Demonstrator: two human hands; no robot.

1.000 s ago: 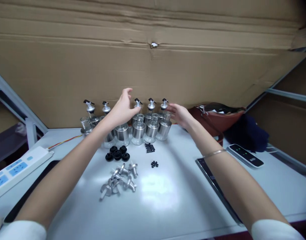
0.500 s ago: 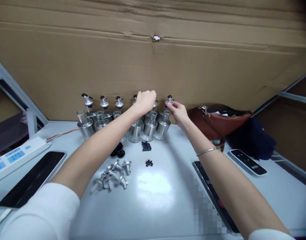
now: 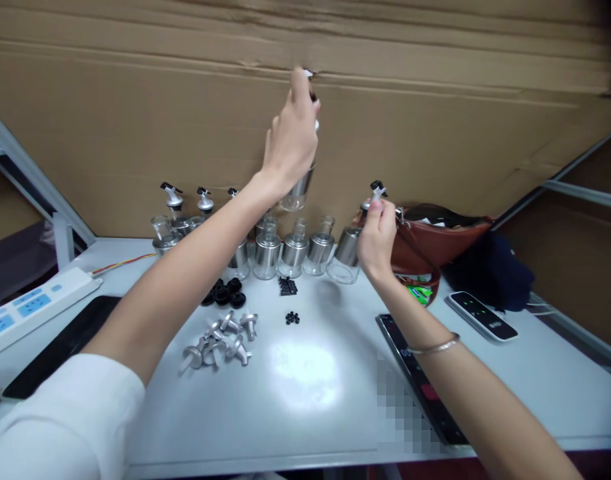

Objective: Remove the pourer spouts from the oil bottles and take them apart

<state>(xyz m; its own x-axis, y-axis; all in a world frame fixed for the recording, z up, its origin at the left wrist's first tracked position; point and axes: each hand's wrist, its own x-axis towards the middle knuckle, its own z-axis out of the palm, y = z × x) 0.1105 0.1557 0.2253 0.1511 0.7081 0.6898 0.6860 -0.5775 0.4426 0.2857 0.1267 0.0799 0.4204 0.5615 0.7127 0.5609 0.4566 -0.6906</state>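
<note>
My left hand [image 3: 292,137] is closed around the neck of a glass-and-metal oil bottle [image 3: 301,187], raised in front of the cardboard; its spout top is mostly hidden by the fingers. My right hand [image 3: 378,240] grips a second oil bottle [image 3: 346,252] by its neck. That one is tilted, its black-and-silver spout [image 3: 378,191] showing above the fingers. Between and left of the hands stand several bottles without tops [image 3: 294,253]. Behind them, several bottles carry spouts, such as the spout [image 3: 172,195] at far left; my left forearm covers part of the rows.
Loose silver spout parts [image 3: 218,343], black caps [image 3: 230,292], black levers [image 3: 288,287] and small black rings [image 3: 292,318] lie on the table [image 3: 225,427]. A phone [image 3: 420,380], brown bag [image 3: 435,243] and white device [image 3: 481,317] are right; a power strip [image 3: 40,303] and black tablet [image 3: 60,350] left.
My left hand has lifted one spouted bottle up from the back row. My right hand has brought another bottle out to the right and towards me.
</note>
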